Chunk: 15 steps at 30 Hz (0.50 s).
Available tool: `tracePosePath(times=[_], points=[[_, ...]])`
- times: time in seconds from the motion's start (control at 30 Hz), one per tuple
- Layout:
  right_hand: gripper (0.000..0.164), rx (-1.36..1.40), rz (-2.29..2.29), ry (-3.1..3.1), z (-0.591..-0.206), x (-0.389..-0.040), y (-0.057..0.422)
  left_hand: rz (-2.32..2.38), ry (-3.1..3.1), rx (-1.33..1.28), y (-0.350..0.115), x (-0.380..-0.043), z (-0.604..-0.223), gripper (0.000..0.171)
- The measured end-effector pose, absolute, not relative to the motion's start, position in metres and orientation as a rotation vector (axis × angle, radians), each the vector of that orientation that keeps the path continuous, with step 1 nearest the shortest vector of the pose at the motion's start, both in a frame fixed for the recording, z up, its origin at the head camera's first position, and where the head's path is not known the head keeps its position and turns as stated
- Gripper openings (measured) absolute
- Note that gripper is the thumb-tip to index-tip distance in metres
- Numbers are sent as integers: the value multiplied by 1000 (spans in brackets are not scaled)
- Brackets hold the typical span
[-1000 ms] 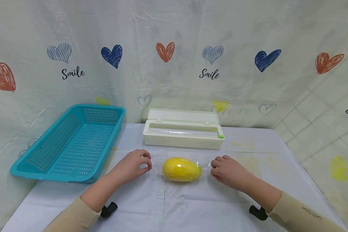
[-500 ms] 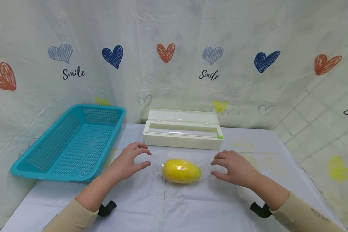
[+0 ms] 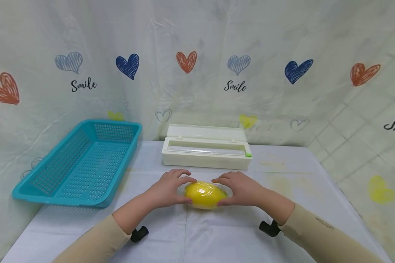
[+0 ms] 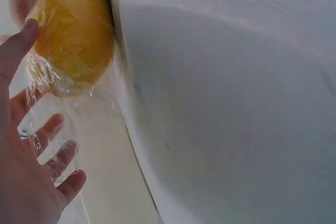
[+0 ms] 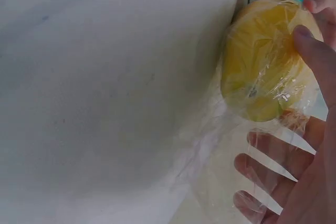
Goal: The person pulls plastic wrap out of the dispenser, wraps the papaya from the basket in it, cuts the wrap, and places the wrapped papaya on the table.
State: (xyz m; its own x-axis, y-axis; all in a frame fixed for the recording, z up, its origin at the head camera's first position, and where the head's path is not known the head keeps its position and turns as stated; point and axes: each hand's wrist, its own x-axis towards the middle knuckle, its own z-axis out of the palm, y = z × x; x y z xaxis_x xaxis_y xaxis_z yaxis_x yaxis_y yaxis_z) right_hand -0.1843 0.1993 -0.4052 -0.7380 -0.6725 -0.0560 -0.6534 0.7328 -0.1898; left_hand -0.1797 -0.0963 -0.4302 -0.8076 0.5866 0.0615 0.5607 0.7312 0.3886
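Note:
A yellow mango point(image 3: 205, 196) in clear cling film lies crosswise on the white-covered table. My left hand point(image 3: 168, 190) holds its left end, thumb on the near side and forefinger on the far side. At the greener right end, my right hand point(image 3: 245, 189) grips it the same way. In the left wrist view the thumb presses the wrapped fruit point(image 4: 76, 32), and the other fingers spread behind loose film. The right wrist view shows the thumb on the fruit point(image 5: 257, 61), with loose cling film point(image 5: 220, 150) trailing over the lower fingers.
Behind the fruit stands a white cling film box point(image 3: 204, 160), lid up, with a film roll point(image 3: 205, 150) inside. A blue plastic basket point(image 3: 64, 201) sits at the left. A heart-printed sheet point(image 3: 197, 98) hangs along the back.
Both hands have come inward from beside the fruit to its two ends. Their fingers first spread apart, then settled on the wrapped mango. The mango has hardly moved.

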Motion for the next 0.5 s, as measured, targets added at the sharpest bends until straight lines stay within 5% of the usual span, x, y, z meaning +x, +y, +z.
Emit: tracePosePath(times=[0.5], points=[[75, -800, -419, 2674, -414, -193, 199, 591, 2877, 884, -94, -198, -427, 62]])
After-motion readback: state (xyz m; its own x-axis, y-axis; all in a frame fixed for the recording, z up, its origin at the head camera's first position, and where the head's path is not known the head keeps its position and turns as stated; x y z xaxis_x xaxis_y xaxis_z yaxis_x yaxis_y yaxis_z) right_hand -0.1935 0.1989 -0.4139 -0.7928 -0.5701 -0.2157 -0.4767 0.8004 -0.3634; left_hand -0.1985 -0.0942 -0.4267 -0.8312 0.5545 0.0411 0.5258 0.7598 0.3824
